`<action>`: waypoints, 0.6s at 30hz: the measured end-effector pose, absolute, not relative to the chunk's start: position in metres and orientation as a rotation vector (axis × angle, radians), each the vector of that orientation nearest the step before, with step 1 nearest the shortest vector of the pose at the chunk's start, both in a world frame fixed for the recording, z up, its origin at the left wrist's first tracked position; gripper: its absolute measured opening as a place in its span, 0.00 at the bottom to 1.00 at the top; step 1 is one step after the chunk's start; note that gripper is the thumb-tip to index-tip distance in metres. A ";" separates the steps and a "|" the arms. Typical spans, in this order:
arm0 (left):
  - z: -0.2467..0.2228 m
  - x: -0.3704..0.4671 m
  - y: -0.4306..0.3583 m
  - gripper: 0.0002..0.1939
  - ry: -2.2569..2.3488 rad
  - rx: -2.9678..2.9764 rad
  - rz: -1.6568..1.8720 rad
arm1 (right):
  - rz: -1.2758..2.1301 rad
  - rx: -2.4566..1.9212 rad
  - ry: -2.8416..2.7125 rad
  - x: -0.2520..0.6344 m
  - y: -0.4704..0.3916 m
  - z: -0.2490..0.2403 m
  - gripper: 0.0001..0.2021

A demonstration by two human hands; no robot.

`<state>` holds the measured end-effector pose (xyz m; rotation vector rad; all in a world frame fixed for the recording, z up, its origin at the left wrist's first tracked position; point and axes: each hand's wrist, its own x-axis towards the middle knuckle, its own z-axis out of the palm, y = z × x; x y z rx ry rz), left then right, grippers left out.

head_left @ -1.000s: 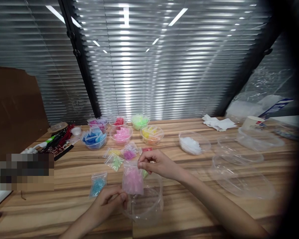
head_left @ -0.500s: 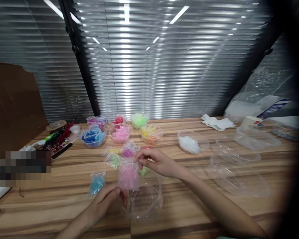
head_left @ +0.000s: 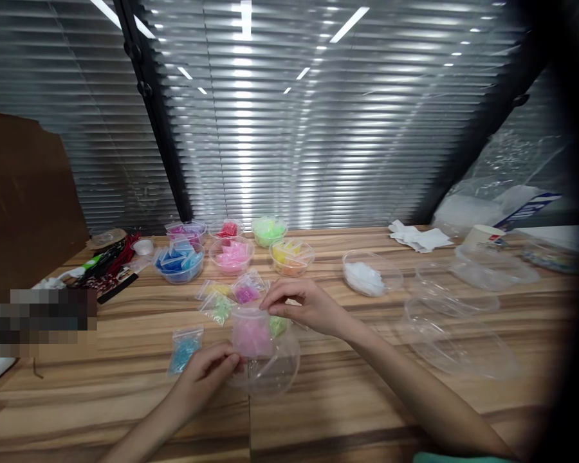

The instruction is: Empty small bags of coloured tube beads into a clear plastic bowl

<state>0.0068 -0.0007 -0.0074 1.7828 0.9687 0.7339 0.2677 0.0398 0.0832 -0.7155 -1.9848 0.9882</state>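
Note:
A small clear zip bag with pink contents [head_left: 251,335] hangs upright between my two hands. My right hand [head_left: 313,308] pinches its top right corner near the zip. My left hand [head_left: 212,373] is closed with thumb and fingers at the bag's lower left corner. Just behind and below the bag is a clear plastic bowl [head_left: 277,372], partly covered by it; whether my left fingers also touch the bowl, I cannot tell. Farther back lie small bags with yellow, green [head_left: 219,308] and purple [head_left: 246,292] contents. A bag with teal contents [head_left: 185,350] lies left of my left hand.
Bowls of blue [head_left: 179,262], pink [head_left: 232,256], yellow-orange [head_left: 292,257] and other coloured bags line the back. A bowl with white bags [head_left: 364,278] stands right of them. Clear lids and bowls [head_left: 458,337] spread at right. Dark and red cords [head_left: 109,267] lie at left.
Both hands have raised the pink bag slightly and shifted it a little right. The clear bowl below it appears higher and differently tilted than before.

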 end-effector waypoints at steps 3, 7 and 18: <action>-0.009 0.007 0.003 0.22 0.977 1.787 0.766 | 1.001 -0.748 -1.989 0.269 0.040 0.083 0.05; -0.010 0.007 0.003 0.21 0.971 1.795 0.773 | 1.015 -0.748 -2.025 0.270 0.038 0.085 0.04; -0.009 0.008 0.002 0.20 0.924 1.841 0.767 | 0.974 -0.710 -2.187 0.270 0.036 0.086 0.03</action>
